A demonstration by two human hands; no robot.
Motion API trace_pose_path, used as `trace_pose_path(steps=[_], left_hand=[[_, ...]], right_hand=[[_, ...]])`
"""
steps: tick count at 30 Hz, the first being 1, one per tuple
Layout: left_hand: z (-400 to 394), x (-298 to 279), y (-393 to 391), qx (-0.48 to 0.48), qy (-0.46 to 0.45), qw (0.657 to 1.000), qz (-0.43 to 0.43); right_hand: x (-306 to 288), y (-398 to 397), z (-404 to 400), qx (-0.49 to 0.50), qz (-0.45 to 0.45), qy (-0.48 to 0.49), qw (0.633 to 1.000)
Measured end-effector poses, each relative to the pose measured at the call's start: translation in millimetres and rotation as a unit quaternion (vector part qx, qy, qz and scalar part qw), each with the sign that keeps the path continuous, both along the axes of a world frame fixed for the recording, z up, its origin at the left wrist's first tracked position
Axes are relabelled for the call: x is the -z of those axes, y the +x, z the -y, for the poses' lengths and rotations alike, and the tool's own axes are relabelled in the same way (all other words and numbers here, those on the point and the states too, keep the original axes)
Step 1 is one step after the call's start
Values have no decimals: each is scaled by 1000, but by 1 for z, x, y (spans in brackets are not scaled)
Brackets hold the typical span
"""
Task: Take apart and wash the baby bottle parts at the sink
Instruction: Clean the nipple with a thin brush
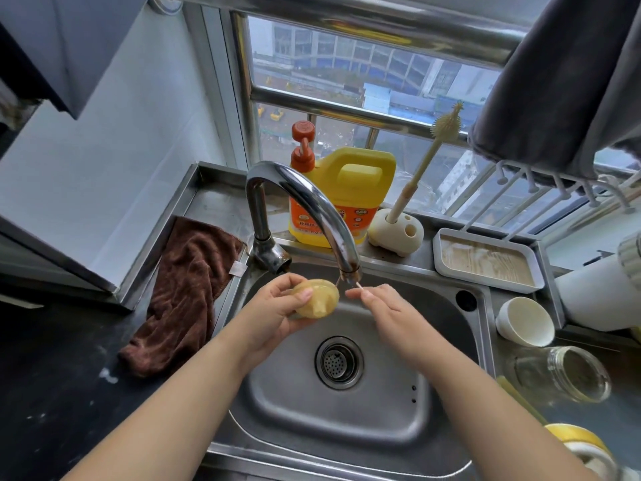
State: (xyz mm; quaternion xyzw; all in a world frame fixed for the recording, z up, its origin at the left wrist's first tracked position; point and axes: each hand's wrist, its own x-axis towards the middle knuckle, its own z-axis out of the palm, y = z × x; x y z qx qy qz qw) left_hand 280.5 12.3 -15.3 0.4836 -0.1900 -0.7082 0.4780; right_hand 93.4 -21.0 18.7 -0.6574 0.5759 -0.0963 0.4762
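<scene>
Looks like the bottle's already apart: left hand [277, 308] grips the nipple [317, 302] under the tap [305, 210] over the sink [347, 404], right hand [388, 307] pinches a thin stick [354, 287], most washing probably left.

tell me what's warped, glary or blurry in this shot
Head view: wide-angle lens bows the window bars and counter edges; daylight glares on the faucet and sink basin; the thin stick pinched in the right hand looks slightly soft; the bottom-right corner is blurred.
</scene>
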Motion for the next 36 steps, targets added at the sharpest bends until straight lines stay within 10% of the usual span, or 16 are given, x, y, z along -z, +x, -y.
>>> trace_pose_path(steps=[4,18,28,36], left_hand=[[3,0,6,34,-32,999,6],[1,-11,7,91,-100,985,110],[11,-12,3,111,-170,942,267],[15,-14,5,133,-177,948,227]], right_hand=[[-21,-17,-1,-150,-73,-107,980],[-36,-10,5,-131,-164,-173,962],[-41,17,13,-108,-173,-198,959],[-29,6,22,-44,-47,-104,992]])
